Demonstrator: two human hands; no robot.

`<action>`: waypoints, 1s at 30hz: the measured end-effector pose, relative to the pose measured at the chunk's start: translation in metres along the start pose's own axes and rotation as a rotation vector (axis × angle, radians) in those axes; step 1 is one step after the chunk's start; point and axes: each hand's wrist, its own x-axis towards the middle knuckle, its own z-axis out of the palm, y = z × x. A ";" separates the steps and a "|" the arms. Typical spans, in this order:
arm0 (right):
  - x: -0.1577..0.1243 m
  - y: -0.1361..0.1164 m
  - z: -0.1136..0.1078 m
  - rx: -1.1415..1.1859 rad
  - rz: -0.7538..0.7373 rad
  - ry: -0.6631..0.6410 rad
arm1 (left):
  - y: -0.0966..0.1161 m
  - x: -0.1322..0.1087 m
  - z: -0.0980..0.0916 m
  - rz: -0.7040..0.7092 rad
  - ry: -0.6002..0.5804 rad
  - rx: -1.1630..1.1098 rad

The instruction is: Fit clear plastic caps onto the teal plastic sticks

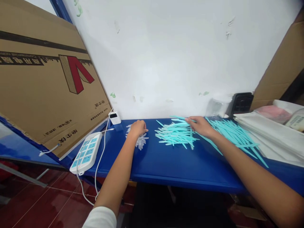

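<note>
My left hand [138, 128] is over a small pile of translucent whitish pieces [141, 143], its fingers curled together. What those fingers hold, if anything, is too small to make out. To the right lies a heap of thin turquoise sticks with tapered ends [174, 133]. At the heap's back right edge, my right hand [199, 125] pinches a turquoise stick [177, 117] between thumb and fingers. Beyond my right wrist spreads a second heap of the same turquoise sticks [234, 134], partly hidden by my hand and forearm.
A white power strip [88, 151] with cables and a small white device [115, 117] sit at the blue table's [161, 164] left end. Cardboard [47, 82] stands on the left. At the right are a clear tub [219, 106], a black object [241, 103] and stacked white sheets [268, 136].
</note>
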 end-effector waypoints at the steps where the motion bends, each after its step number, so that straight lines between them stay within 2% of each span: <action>1: 0.000 0.001 0.000 0.012 0.007 0.000 | -0.001 0.000 -0.001 -0.007 -0.024 -0.003; 5: 0.001 0.002 -0.001 0.029 0.008 0.003 | -0.005 0.000 -0.002 -0.007 -0.084 -0.019; 15: 0.002 -0.002 0.000 0.089 0.022 0.037 | -0.014 0.008 0.005 0.059 -0.139 -0.108; 20: 0.002 -0.001 -0.001 0.113 0.044 0.026 | -0.017 0.009 0.001 0.090 -0.261 -0.214; 30: 0.003 0.008 -0.001 0.133 0.060 -0.096 | -0.019 0.005 -0.008 0.127 -0.392 -0.254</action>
